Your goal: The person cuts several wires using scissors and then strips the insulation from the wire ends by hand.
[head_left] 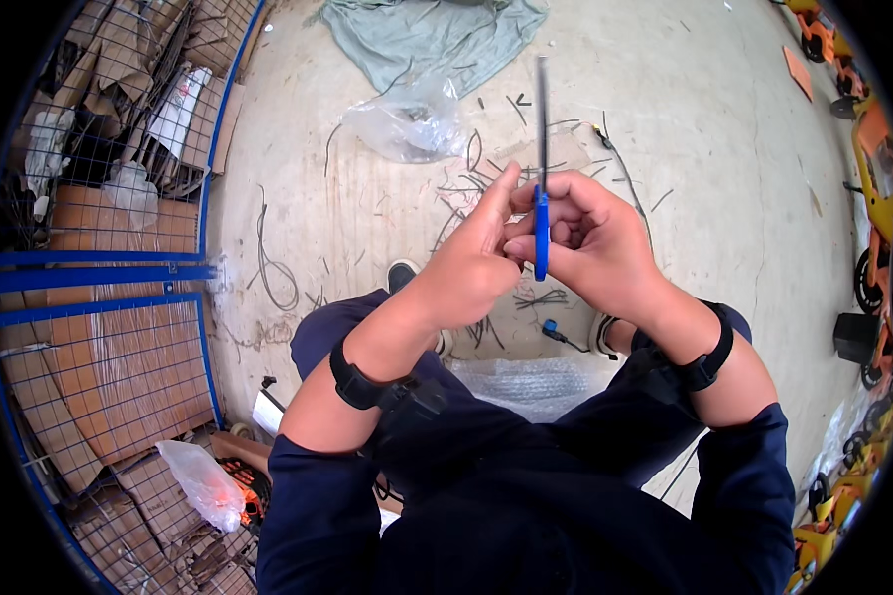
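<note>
Tool: a slim thing with a smooth blue handle and a long, narrow grey blade, seen nearly edge-on; it lies between the hands, blade pointing away from the body (pixel 543 169).
Right hand: grasping the tool, fingers curled about the blue handle, thumb bent against it (pixel 615 248).
Left hand: close beside the handle, index finger stretched out straight; its other fingertips are partly hidden, so I cannot tell whether they grip anything (pixel 476 263).
Wrists: a black strap (pixel 357 382) around each.
Floor: pale, hard and stained (pixel 704 109), strewn beneath the hands with thin, stiff wire scraps (pixel 541 297); a looped wire (pixel 278 268) lies to the left.
Between the feet: a small blue connector (pixel 551 326) on a dark cable.
Nearer the body: bubble wrap (pixel 521 387), clear and dimpled.
Far side: a crumpled clear plastic bag (pixel 407 124) beside a wrinkled grey-green cloth (pixel 437 40).
Left side: a blue metal mesh cage (pixel 206 169) of flat and torn brown cardboard (pixel 124 223).
</note>
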Tool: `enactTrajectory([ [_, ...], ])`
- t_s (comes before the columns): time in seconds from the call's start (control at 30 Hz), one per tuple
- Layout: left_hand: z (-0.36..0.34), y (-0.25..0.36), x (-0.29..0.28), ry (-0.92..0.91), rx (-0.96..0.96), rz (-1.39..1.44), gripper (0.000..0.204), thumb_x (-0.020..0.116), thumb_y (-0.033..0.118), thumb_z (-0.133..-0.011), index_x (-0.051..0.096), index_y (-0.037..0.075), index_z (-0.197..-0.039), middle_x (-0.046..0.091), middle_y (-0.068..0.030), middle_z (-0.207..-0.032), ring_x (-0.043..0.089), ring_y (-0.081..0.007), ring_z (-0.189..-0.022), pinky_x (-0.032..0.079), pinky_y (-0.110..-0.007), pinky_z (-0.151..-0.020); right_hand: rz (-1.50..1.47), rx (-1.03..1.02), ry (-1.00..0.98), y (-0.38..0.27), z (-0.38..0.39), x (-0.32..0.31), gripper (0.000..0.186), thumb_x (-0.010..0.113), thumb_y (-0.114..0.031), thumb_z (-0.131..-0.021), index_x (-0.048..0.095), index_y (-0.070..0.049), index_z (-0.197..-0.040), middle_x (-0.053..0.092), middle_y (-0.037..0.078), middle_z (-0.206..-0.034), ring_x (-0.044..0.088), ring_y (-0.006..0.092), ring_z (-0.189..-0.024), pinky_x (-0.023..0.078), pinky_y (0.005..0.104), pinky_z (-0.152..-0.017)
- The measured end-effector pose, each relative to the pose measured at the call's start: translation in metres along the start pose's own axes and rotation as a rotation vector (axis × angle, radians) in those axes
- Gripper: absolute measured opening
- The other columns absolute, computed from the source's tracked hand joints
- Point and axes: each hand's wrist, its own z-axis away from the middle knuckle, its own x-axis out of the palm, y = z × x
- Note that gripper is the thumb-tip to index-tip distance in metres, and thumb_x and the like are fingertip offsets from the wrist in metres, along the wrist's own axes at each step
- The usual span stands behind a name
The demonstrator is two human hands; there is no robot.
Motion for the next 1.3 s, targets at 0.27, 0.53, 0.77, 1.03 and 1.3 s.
enactTrajectory([
  [0.27, -0.001, -0.003, -0.002, -0.008, -0.006, -0.143, 0.076, 0.045, -0.004, -0.074, 0.030, 0.003, -0.148, 0.053, -0.0082, -0.125, 0.054, -0.0137, -0.101, 0.043, -0.027, -0.083, 0.038, -0.017, 0.049, -0.001, 0.001, 0.004, 0.031, 0.068, 0.003, -0.083, 0.058, -0.002, -0.111, 0.067, -0.001, -0.084, 0.049, 0.0004, -0.063, 0.044, 0.0178, -0.057],
  [0.53, 0.005, 0.007, -0.008, 0.200, -0.012, -0.372, 0.029, 0.053, 0.021, -0.101, 0.062, -0.002, -0.117, 0.063, -0.0016, -0.081, 0.042, -0.0052, -0.056, 0.036, -0.020, -0.054, -0.089, -0.135, 0.385, -0.018, -0.018, -0.045, 0.040, 0.069, -0.002, -0.085, 0.054, 0.004, -0.122, 0.070, 0.009, -0.091, 0.066, 0.0086, -0.082, 0.052, 0.0200, -0.071],
  [0.77, 0.006, 0.001, 0.000, 0.265, 0.166, -0.448, 0.026, 0.052, 0.020, -0.101, 0.064, 0.000, -0.111, 0.065, -0.0029, -0.074, 0.040, -0.0023, -0.055, 0.033, -0.018, -0.051, 0.058, -0.099, 0.309, -0.014, -0.012, -0.038, 0.034, 0.067, -0.006, -0.089, 0.052, 0.001, -0.119, 0.069, 0.007, -0.091, 0.064, 0.0077, -0.080, 0.048, 0.0200, -0.067],
  [1.03, 0.005, 0.020, -0.008, 0.499, 0.252, -0.291, 0.023, 0.052, 0.018, -0.099, 0.064, 0.000, -0.107, 0.056, 0.0000, -0.065, 0.038, -0.0022, -0.051, 0.028, -0.019, -0.047, 0.120, 0.092, 0.085, -0.030, -0.005, -0.054, 0.035, 0.070, -0.022, -0.090, 0.054, -0.002, -0.114, 0.062, 0.001, -0.075, 0.054, 0.0061, -0.068, 0.043, 0.0221, -0.061],
  [1.3, 0.003, 0.016, -0.012, 0.538, 0.259, -0.401, 0.018, 0.057, 0.015, -0.097, 0.064, 0.001, -0.106, 0.052, 0.0032, -0.063, 0.041, -0.0028, -0.052, 0.029, -0.021, -0.047, 0.622, 0.030, -0.151, -0.021, 0.006, -0.017, 0.051, 0.078, -0.038, -0.078, 0.057, -0.001, -0.106, 0.058, 0.007, -0.060, 0.060, 0.0215, -0.054, 0.046, 0.0315, -0.052],
])
